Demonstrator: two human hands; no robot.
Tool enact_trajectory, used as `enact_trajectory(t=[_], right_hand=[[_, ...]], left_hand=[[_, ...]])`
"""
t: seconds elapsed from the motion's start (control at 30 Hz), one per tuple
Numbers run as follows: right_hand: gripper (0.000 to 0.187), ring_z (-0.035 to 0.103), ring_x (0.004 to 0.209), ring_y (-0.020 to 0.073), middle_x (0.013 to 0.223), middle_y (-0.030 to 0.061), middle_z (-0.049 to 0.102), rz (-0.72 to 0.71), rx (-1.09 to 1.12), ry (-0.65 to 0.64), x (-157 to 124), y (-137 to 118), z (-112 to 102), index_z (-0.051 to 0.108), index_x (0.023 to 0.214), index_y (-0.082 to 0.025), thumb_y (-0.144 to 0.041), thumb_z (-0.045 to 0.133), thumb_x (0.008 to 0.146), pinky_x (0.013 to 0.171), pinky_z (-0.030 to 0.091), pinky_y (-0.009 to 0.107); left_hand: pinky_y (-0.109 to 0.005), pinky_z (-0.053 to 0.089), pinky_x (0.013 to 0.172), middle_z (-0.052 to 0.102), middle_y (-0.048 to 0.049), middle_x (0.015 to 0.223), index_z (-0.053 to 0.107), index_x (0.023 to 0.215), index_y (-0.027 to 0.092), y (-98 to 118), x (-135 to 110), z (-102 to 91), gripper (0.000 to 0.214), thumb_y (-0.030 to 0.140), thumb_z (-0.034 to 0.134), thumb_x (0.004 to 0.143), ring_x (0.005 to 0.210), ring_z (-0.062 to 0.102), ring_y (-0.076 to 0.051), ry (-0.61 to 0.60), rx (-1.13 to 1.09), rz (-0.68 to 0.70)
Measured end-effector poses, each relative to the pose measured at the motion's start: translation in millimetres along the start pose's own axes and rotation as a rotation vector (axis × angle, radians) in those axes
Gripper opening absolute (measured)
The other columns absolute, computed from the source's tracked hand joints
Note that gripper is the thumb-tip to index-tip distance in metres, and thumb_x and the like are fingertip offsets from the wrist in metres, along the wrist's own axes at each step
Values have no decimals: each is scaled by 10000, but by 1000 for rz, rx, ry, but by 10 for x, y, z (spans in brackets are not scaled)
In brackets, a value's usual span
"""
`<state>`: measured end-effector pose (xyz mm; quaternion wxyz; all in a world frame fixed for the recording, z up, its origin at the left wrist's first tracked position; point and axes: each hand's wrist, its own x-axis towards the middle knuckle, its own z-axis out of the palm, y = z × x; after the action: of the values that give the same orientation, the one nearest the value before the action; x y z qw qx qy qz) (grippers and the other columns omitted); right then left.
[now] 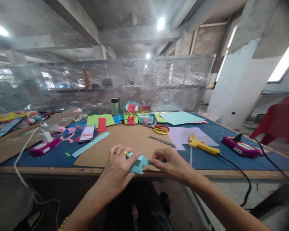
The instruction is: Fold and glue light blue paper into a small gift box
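At the near edge of the table, both hands hold a small folded piece of light-blue paper (pixel 139 163). My left hand (pixel 119 166), with rings on two fingers, grips its left side with curled fingers. My right hand (pixel 169 162) pinches its right end between thumb and fingers. The paper lies partly over a brown cardboard sheet (pixel 125 141).
Behind the hands lie red-and-yellow scissors (pixel 161 129), a metal blade (pixel 161 141), a yellow glue gun (pixel 202 146) with a black cord, coloured paper sheets (pixel 180 118), small gift boxes (pixel 132 117), a green flask (pixel 115 106) and two magenta devices (pixel 240 147). A mesh screen stands behind; a red chair (pixel 279 123) is at right.
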<state>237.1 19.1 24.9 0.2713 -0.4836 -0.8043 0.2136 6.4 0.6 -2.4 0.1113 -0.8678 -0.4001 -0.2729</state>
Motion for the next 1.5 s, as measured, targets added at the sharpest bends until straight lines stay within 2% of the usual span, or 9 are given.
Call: enact_trajectory(t=[0.23,0.8,1.0,1.13,1.3,1.5], right_hand=[[238,355,519,98,530,-49,439,74,43,42,-5,-31,63,578,613,-183,-308,561,815,489,238,239],[249,334,522,90,530,-59,416,70,50,55,10,-48,88,588,627,-171,-327,553,818,496,239,236],[229,399,540,94,550,-43,493,45,23,58,23,-51,88,630,658,-161,-303,556,821,517,277,231],[253,464,550,107,579,-22,562,56,41,14,21,-70,77,680,745,-154,-332,539,856,519,297,233],[281,500,603,123,659,-3,624,10,-53,-33,58,-53,86,730,820,-155,-379,564,853,537,306,246],[185,541,641,124,702,-2,666,20,-66,-71,103,-69,66,723,806,-154,-292,601,785,540,314,227]], left_hand=[[-539,304,1050,576,-86,1202,508,1375,266,26,-21,29,656,134,740,775,1141,498,-301,7,-36,-30],[-527,292,1045,573,-87,1212,513,1381,287,8,-21,82,700,158,773,745,1130,505,-306,-31,-59,-61],[-515,292,1030,576,-89,1205,520,1353,271,-10,-20,96,661,174,779,752,1135,510,-300,-26,-60,-42],[-503,283,1031,575,-83,1203,528,1338,274,-8,-15,97,663,179,796,740,1135,505,-298,-30,-62,-47],[-497,291,1014,585,-83,1197,532,1344,282,22,4,72,665,206,806,742,1112,507,-303,-74,-59,-57],[-488,333,988,596,-117,1225,409,1471,262,12,36,101,825,364,813,759,1140,526,-321,-141,-20,-56]])
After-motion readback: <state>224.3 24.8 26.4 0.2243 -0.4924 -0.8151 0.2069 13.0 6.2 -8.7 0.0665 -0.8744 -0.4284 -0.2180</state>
